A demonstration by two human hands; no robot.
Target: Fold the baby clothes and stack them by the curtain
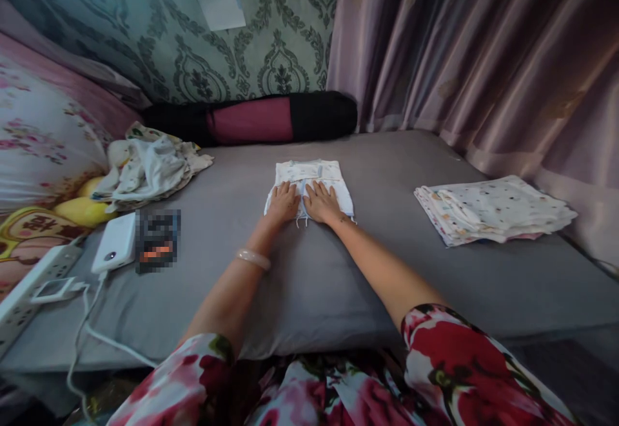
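Observation:
A small white garment [309, 169] with a faint print and thin ties lies folded on the grey sheet in front of me. My left hand [284, 203] rests flat on its left part, fingers stretched away from me. On the right part lies my right hand [323, 203], also palm down with fingers spread. A narrow strip of the cloth shows between both hands. Loose ties stick out at the near edge. The cloth under my palms is hidden.
To the right sits a stack of folded printed cloths [498, 210]. A crumpled cloth pile [157, 168] lies left, near a white power bank [115, 242], a power strip [33, 290] and a cable [120, 347]. A black and maroon roll [251, 118] lines the wall.

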